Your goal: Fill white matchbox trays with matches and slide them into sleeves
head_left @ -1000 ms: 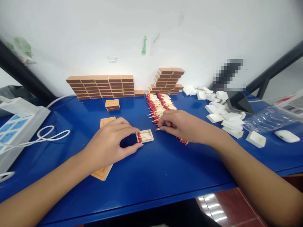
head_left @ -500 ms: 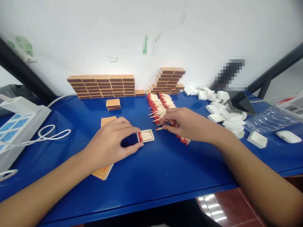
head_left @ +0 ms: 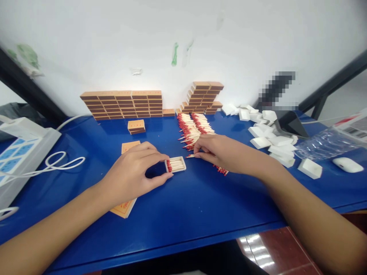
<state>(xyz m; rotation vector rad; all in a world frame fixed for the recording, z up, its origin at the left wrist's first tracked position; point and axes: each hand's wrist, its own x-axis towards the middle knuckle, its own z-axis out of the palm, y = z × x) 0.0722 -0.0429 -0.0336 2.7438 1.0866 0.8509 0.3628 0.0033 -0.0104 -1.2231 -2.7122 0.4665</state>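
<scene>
Since half a second ago my right hand (head_left: 216, 152) has come a little lower and nearer to the white tray (head_left: 177, 171), while my left hand (head_left: 133, 172) has kept its hold on that tray.

At lower left, an orange box piece (head_left: 125, 209) pokes out from under my left wrist, on the blue table (head_left: 183, 210). My left thumb and forefinger are parted in a wide curve, gripping the left end of the tray between their tips. It sits near the middle of the frame, open at the top, with tray matches (head_left: 177, 164) lying side by side, red heads at the left and pale sticks running right.

Just right of it, my right hand is nearly closed, thumb and forefinger pinching a few held matches (head_left: 190, 156); I can't tell how many. Their red heads point left, just beside the tray's right end. More red heads (head_left: 220, 170) show below that hand.

Farther up, loose matches (head_left: 189, 130) lie in two long heaps, partly behind my right hand. White empty trays (head_left: 266, 131) are jumbled at the right. Left of centre stands a small orange box (head_left: 136, 126). Along the wall, a wide box stack (head_left: 123, 105) fills the left and a stepped box stack (head_left: 202, 97) stands behind the loose matches.
</scene>
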